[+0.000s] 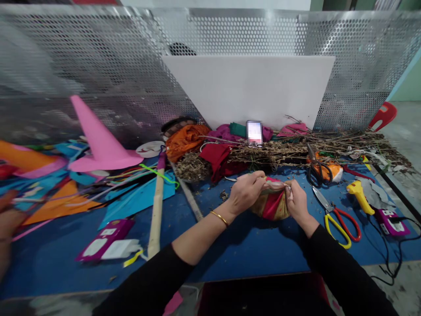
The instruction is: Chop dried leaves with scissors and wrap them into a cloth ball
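A small cloth pouch (pixel 273 205), gold with a red stripe and rounded at the bottom, hangs between my hands just above the blue table. My left hand (pixel 249 192) pinches its gathered upper edge from the left; a gold bangle circles that wrist. On the other side my right hand (pixel 297 202) grips the rim, its fingers closed on the fabric. What lies inside the pouch is hidden. To the right of my right hand rest scissors (pixel 335 219) with one yellow and one red handle, and black scissors (pixel 317 169) lie farther back.
Dried twigs (pixel 279 151) run along the back, with a phone (pixel 254 132) propped among them. A yellow glue gun (pixel 361 197) lies at right. A wooden stick (pixel 156 210), pink felt hat (pixel 98 140) and purple power strip (pixel 108 237) are left. Another person's hand (pixel 9 215) shows at far left.
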The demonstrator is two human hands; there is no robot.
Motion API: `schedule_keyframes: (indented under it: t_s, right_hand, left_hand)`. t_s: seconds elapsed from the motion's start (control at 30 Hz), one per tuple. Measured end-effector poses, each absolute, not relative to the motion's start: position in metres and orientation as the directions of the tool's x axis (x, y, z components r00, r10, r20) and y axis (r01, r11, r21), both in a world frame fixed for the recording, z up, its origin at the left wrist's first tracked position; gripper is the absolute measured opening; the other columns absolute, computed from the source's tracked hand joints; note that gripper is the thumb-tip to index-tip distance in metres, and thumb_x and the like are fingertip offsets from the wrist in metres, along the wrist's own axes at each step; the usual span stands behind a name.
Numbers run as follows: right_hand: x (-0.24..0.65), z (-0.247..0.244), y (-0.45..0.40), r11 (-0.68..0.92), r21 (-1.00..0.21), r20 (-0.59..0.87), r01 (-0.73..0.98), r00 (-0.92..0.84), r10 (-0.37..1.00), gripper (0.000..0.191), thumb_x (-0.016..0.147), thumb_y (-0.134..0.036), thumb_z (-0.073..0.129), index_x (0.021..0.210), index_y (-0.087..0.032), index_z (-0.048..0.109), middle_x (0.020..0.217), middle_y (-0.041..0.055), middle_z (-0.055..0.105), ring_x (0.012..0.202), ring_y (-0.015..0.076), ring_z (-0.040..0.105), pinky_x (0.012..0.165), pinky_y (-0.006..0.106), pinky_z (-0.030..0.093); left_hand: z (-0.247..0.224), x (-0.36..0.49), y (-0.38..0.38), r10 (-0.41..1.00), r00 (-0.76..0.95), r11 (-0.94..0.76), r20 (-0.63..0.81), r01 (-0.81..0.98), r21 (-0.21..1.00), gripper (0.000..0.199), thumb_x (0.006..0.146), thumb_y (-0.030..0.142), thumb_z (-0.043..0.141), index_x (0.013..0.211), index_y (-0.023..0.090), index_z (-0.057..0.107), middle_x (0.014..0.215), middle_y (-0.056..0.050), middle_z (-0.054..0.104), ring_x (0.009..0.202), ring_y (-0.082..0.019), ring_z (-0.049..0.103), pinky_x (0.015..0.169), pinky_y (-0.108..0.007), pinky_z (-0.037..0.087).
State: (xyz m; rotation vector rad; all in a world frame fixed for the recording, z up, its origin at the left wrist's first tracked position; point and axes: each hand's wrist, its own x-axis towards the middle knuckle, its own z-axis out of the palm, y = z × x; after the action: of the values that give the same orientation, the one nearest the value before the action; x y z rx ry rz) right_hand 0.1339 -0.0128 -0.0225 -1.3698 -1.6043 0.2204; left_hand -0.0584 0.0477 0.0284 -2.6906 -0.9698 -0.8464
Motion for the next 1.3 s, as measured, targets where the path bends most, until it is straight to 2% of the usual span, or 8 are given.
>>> schedule_keyframes:
  t_s: [0.13,0.3,0.43,0.57,0.67,0.9,1.1,1.3]
  right_hand:
    - [0.133,-0.023,-0.015,0.318,-0.659,0.53,0.682,0.122,0.839,0.023,0.095,-0.028,0.035,0.096,-0.022,0.057,0.084,0.004,0.063,0.076,0.0176,0.059,0.068,0.027,0.043]
    - [0.134,-0.023,-0.015,0.271,-0.644,0.511,0.715,0.139,0.848,0.025,0.095,-0.029,0.035,0.102,-0.022,0.058,0.085,0.0041,0.068,0.076,0.0185,0.063,0.067,0.027,0.043]
    - [0.136,-0.019,-0.016,0.245,-0.681,0.473,0.69,0.16,0.866,0.028,0.097,-0.033,0.032,0.1,-0.023,0.058,0.081,0.0027,0.068,0.072,0.0181,0.064,0.064,0.026,0.043]
    - [0.137,-0.014,-0.02,0.336,-0.628,0.498,0.702,0.03,0.867,0.038,0.083,-0.047,0.057,0.112,-0.024,0.055,0.087,0.0036,0.07,0.075,0.0203,0.064,0.064,0.027,0.042]
    - [0.135,-0.012,-0.021,0.304,-0.567,0.48,0.766,0.007,0.877,0.049,0.072,-0.042,0.068,0.114,-0.023,0.054,0.079,0.002,0.068,0.07,0.0204,0.062,0.061,0.026,0.038]
    - [0.135,-0.017,-0.02,0.202,-0.621,0.406,0.758,0.09,0.909,0.01,0.078,-0.028,0.05,0.083,-0.023,0.057,0.067,-0.0008,0.062,0.06,0.0156,0.055,0.055,0.024,0.031]
    - [0.139,-0.018,-0.018,0.218,-0.683,0.428,0.697,0.14,0.893,0.026,0.089,-0.035,0.039,0.073,-0.022,0.055,0.059,-0.002,0.055,0.055,0.0132,0.051,0.053,0.023,0.029]
    - [0.141,-0.014,-0.019,0.231,-0.625,0.459,0.746,0.112,0.881,0.027,0.09,-0.031,0.038,0.07,-0.022,0.054,0.059,-0.0025,0.052,0.056,0.0121,0.049,0.054,0.022,0.028]
  left_hand:
    - [0.034,-0.05,0.046,0.626,0.638,-0.737,0.448,0.672,0.071,0.038,0.097,0.041,0.031,0.085,0.02,0.061,0.07,-0.002,0.063,0.057,-0.014,0.055,0.054,-0.025,0.035]
    - [0.043,-0.047,0.051,0.593,0.752,-0.804,0.286,0.533,0.265,0.035,0.094,0.047,0.038,0.091,0.021,0.062,0.08,-0.002,0.068,0.071,-0.015,0.063,0.06,-0.023,0.04]
    - [0.047,-0.043,0.055,0.525,0.825,-0.843,0.208,0.471,0.26,0.028,0.088,0.045,0.051,0.094,0.021,0.064,0.085,-0.003,0.07,0.076,-0.017,0.064,0.062,-0.023,0.041]
    - [0.047,-0.032,0.048,0.558,0.789,-0.823,0.259,0.487,0.291,0.026,0.094,0.031,0.041,0.091,0.02,0.064,0.085,-0.004,0.07,0.078,-0.017,0.064,0.067,-0.024,0.043]
    - [0.047,-0.022,0.038,0.567,0.787,-0.811,0.242,0.484,0.327,0.023,0.093,0.027,0.043,0.083,0.019,0.063,0.08,-0.003,0.068,0.073,-0.016,0.062,0.066,-0.025,0.043]
    - [0.055,-0.006,0.03,0.615,0.757,-0.763,0.222,0.501,0.409,0.014,0.09,0.031,0.051,0.092,0.019,0.059,0.08,-0.001,0.069,0.07,-0.015,0.063,0.063,-0.024,0.042]
    - [0.068,-0.035,0.024,0.575,0.709,-0.818,0.408,0.499,0.287,0.042,0.082,0.048,0.06,0.112,0.02,0.056,0.103,-0.007,0.067,0.086,-0.019,0.064,0.071,-0.027,0.046]
    - [0.045,-0.085,0.022,0.815,0.343,-0.569,0.467,0.624,0.535,0.037,0.071,0.049,0.07,0.089,0.019,0.059,0.078,-0.001,0.063,0.067,-0.015,0.057,0.065,-0.025,0.044]
